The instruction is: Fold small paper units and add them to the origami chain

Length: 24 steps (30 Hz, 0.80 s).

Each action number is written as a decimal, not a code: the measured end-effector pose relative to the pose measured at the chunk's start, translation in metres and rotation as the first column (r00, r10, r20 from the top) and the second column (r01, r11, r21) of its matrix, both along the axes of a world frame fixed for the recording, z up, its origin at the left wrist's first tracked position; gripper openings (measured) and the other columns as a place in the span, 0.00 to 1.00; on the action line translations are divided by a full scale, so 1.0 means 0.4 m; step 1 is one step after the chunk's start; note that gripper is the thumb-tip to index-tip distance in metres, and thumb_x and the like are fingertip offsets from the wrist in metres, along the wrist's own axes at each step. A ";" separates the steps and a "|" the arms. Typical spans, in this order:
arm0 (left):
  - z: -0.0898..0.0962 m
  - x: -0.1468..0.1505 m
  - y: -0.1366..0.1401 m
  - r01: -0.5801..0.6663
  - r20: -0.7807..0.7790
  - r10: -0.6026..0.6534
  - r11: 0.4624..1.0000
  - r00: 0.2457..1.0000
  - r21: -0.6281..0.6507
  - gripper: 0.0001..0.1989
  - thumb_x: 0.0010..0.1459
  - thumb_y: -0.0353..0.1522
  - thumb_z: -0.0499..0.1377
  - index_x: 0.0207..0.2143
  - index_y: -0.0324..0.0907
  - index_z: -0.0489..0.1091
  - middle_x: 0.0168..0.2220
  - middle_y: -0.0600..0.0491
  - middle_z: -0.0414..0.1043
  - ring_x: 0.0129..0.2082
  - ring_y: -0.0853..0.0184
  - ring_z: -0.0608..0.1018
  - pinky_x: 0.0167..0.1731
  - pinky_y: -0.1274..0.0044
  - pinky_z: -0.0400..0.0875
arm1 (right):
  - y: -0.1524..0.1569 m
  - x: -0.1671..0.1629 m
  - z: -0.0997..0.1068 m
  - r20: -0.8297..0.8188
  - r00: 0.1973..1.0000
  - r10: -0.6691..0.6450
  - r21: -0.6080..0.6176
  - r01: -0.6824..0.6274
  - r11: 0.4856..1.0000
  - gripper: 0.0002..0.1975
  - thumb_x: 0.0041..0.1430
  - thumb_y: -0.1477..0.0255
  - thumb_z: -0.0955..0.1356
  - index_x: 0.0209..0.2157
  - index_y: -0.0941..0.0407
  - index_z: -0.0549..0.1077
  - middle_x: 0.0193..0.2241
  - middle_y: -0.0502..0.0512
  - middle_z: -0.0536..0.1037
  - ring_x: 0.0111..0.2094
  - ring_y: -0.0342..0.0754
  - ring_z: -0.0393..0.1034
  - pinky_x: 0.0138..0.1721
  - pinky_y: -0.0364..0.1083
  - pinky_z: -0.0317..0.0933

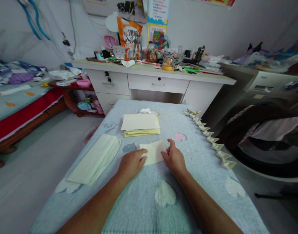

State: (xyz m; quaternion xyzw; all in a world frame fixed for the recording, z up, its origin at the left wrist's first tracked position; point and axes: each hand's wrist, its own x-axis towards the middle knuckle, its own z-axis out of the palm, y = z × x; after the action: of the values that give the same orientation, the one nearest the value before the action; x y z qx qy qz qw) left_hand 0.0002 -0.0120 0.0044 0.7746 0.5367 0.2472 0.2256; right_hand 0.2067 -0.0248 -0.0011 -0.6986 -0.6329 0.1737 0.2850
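At the lower centre of the frame, a pale yellow sheet [152,154] lies slightly askew between the two hands, on a cloth-covered surface [136,208]. The left hand [132,162] pinches its left edge between thumb and forefinger. The right hand [175,159] has its thumb on the right edge and its forefinger lifted beyond the corner; whether the fingers beneath grip the paper, I cannot tell. The sheet is a plain, nearly flat rectangle, smaller than the papers around it, so it is probably at an early stage of folding; no creases can be made out.

Just beyond the left hand, at the left of the frame, a bundle of pale papers [94,159] lies slanted, apparently unworked. On the right, a row of folded paper pieces [213,139] with pointed tips runs away along the edge, and these look finished. Farther off, above the hands, a stack of paper [140,123], cream on top and yellower below, lies flat. By these piles, much seems left to do.
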 end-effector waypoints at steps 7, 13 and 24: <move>0.027 0.005 -0.014 0.044 -0.268 -0.045 0.999 0.962 -0.011 0.16 0.60 0.34 0.53 0.49 0.46 0.72 0.43 0.49 0.76 0.42 0.60 0.76 0.44 0.70 0.66 | -0.001 -0.005 0.019 0.151 0.989 0.001 -0.101 0.014 0.995 0.24 0.57 0.72 0.65 0.55 0.56 0.57 0.29 0.51 0.75 0.29 0.47 0.69 0.29 0.42 0.52; 0.039 0.015 -0.030 0.042 -0.323 0.050 0.962 0.945 0.270 0.19 0.54 0.30 0.59 0.49 0.50 0.71 0.59 0.49 0.62 0.54 0.52 0.66 0.51 0.60 0.61 | -0.002 -0.010 0.026 0.170 0.985 -0.008 -0.119 0.028 0.993 0.25 0.56 0.70 0.66 0.54 0.56 0.57 0.29 0.51 0.75 0.30 0.47 0.70 0.29 0.42 0.53; -0.018 0.027 -0.017 0.437 -0.235 -0.397 0.887 0.887 0.151 0.20 0.60 0.25 0.50 0.52 0.49 0.69 0.57 0.55 0.67 0.60 0.63 0.64 0.59 0.64 0.58 | 0.001 0.003 -0.001 0.206 0.979 0.004 0.071 -0.019 0.997 0.22 0.55 0.70 0.67 0.51 0.58 0.62 0.38 0.58 0.72 0.39 0.51 0.68 0.41 0.47 0.60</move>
State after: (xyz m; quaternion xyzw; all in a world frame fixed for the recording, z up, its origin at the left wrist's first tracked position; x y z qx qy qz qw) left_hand 0.0108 -0.0189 -0.0028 0.9113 0.3491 0.1671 0.1404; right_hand 0.2078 -0.0243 -0.0015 -0.6983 -0.6690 0.0791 0.2422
